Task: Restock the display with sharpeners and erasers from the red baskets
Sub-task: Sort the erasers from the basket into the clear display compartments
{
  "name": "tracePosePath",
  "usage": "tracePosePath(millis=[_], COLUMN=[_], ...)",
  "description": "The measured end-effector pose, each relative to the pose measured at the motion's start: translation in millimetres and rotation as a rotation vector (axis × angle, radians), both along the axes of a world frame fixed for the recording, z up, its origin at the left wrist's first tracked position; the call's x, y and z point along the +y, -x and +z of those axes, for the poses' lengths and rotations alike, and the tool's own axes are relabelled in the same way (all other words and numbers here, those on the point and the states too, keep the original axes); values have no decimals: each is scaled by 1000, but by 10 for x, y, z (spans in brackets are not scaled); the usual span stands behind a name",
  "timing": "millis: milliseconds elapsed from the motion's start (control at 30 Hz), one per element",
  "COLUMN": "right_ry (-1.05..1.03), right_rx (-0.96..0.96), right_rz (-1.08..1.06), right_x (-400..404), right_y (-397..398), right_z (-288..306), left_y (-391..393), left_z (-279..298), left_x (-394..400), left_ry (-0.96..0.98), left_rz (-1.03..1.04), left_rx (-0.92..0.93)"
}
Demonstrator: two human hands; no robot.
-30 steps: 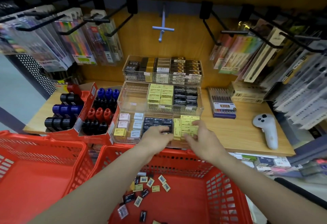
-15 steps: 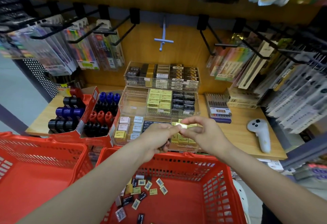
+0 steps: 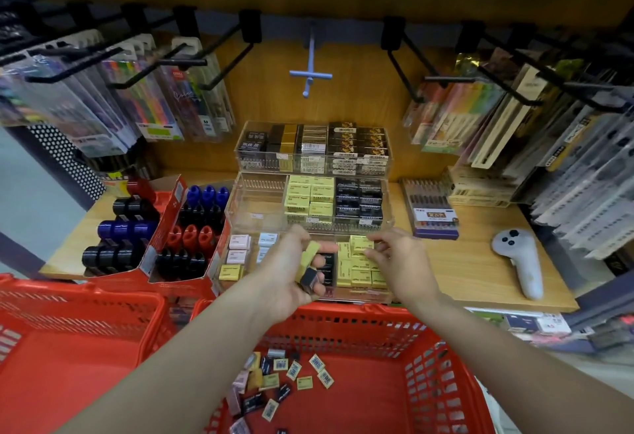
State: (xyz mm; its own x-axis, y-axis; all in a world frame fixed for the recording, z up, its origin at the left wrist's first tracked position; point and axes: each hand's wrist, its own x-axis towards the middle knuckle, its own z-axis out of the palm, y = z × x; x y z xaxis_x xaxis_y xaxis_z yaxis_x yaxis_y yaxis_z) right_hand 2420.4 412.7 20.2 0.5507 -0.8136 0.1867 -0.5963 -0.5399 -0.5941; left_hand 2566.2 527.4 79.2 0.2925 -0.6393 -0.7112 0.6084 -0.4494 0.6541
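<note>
Your left hand [image 3: 286,272] grips a yellow eraser [image 3: 311,251] and a black one [image 3: 307,277] above the front clear tray [image 3: 356,294]. Your right hand [image 3: 399,262], fingers bent, touches yellow erasers [image 3: 360,262] stacked there, gripping nothing visible. Loose erasers [image 3: 284,378] lie in the red basket [image 3: 429,382] below; sharpeners [image 3: 190,238] stand left

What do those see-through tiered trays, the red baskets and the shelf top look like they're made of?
Tiered trays: clear hard plastic, probably acrylic, since the erasers show through glossy walls. Right red basket: moulded plastic, going by its uniform colour and slotted lattice walls. Shelf top: wood or wood-look laminate, with light grain lines and a smooth matte face; which one is unclear.
</note>
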Motion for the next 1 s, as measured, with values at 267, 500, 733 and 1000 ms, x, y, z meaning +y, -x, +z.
tracePosePath(millis=[267,500,733,1000], right_ry=[20,-143,-1127,-1142], right_rx=[-25,-110,-539,-600], right_rz=[-103,-55,25,-90], right_x=[-29,137,405,240], right_y=[-142,-10,161,327], right_z=[-17,325,772,650], left_y=[36,102,206,194], left_z=[65,92,127,73], left_x=[59,141,193,190], left_ry=[11,106,237,283], left_rz=[-37,-161,-211,-343], left_rx=[45,-259,-620,-867])
